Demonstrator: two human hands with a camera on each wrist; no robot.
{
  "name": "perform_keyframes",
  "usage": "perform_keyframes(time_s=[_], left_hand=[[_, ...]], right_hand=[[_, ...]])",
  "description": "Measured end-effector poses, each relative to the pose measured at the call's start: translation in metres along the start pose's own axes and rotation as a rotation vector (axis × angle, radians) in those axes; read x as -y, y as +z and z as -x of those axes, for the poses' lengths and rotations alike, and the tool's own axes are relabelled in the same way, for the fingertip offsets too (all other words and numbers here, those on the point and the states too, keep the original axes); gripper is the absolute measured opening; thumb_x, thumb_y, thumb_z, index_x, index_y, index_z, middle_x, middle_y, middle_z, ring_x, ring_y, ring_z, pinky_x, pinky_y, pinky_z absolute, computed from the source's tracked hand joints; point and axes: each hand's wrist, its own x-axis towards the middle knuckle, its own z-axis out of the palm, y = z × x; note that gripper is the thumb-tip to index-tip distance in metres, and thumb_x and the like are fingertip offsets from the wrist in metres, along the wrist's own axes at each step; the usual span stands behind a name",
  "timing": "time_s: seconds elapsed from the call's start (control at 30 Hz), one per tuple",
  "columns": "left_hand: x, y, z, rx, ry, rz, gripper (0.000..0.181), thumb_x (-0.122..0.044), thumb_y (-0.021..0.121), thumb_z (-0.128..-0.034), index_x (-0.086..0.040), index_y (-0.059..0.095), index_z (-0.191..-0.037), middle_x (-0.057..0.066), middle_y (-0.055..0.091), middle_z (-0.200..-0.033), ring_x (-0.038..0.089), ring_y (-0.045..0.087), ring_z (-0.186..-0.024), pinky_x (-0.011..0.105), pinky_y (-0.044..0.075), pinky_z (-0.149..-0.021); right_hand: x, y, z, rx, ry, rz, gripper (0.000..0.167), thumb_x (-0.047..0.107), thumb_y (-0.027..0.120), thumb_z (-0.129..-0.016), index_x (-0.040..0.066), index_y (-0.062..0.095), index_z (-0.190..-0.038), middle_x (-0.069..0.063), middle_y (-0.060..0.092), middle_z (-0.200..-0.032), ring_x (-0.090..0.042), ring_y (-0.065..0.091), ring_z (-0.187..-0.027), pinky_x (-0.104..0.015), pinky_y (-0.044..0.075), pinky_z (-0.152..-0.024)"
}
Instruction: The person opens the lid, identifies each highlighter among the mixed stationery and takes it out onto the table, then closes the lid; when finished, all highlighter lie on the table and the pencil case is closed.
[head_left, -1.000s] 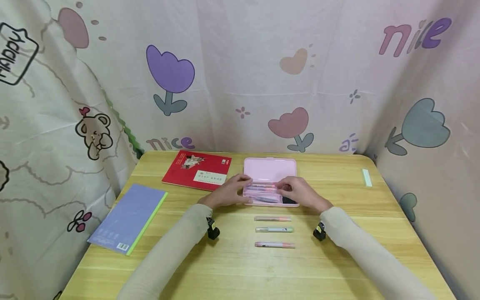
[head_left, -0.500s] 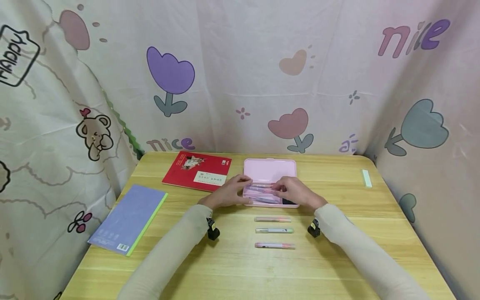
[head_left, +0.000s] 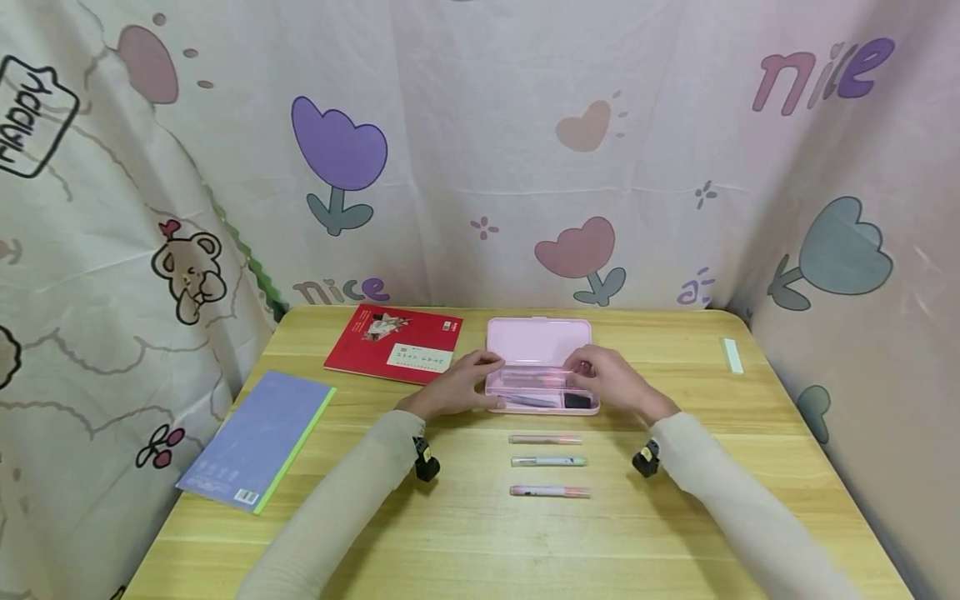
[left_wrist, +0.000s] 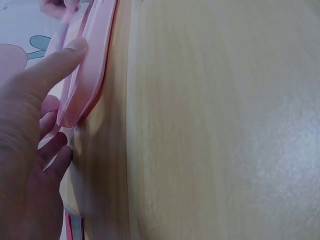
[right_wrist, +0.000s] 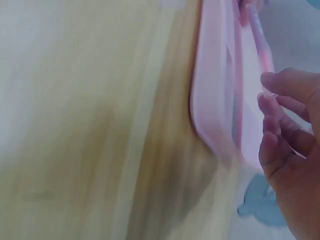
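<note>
Marker (right_wrist: 258,34) over open pencil case (head_left: 538,339) on worktop (head_left: 450,533) — my right hand (head_left: 613,383) pinches marker end; left hand (head_left: 455,386), spread wider, grips case. Risk — end-only pinch may let marker tip, drop.

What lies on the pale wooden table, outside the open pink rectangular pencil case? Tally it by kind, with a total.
Slim cylindrical pens, pink- or green-ended: 3
Flat books, a red rectangular book and a violet-blue rectangular book with a green edge: 2
Narrow pale-green bar: 1
Total: 6
</note>
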Motion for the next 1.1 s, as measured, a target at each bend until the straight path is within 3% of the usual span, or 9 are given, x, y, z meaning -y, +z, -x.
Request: perform_keyframes(time_s=[0.3,0.47,0.8,1.1], left_hand=[[0.002,-0.001,0.000,-0.003,0.003,0.007,0.088,-0.047,0.084,-0.0946,-0.018,0.044,-0.168,0.003,0.039,-0.170,0.027,0.034,-0.158,0.054,0.035,-0.132],[0.002,-0.003,0.000,-0.002,0.002,0.011,0.089,-0.048,0.084,-0.0941,-0.018,0.044,-0.168,0.003,0.039,-0.170,0.027,0.034,-0.158,0.054,0.037,-0.131],[0.001,-0.001,0.001,-0.007,0.004,0.020,0.089,-0.048,0.084,-0.0942,-0.018,0.044,-0.168,0.003,0.039,-0.170,0.027,0.034,-0.157,0.055,0.038,-0.130],[0.000,0.000,-0.001,0.002,-0.001,-0.001,0.088,-0.045,0.083,-0.0948,-0.018,0.043,-0.168,0.002,0.039,-0.170,0.026,0.034,-0.157,0.052,0.037,-0.131]], right_hand=[[-0.027,-0.047,0.048,-0.081,0.044,0.044,0.010,0.013,0.077,-0.102,0.011,0.079,-0.112,-0.003,0.076,-0.106,-0.015,0.066,-0.095,-0.026,0.059,-0.083],[-0.038,-0.061,0.081,-0.105,0.012,0.027,0.008,0.010,0.077,-0.102,0.011,0.079,-0.109,-0.002,0.076,-0.104,-0.008,0.064,-0.094,-0.023,0.059,-0.081],[-0.068,-0.054,0.134,-0.103,-0.062,0.043,0.019,0.003,0.080,-0.097,0.017,0.077,-0.109,0.009,0.072,-0.097,0.001,0.060,-0.084,-0.022,0.056,-0.069],[-0.081,-0.044,0.154,-0.072,-0.044,0.003,0.022,0.005,0.083,-0.095,0.023,0.077,-0.107,0.013,0.067,-0.092,0.000,0.055,-0.077,-0.020,0.048,-0.063]])
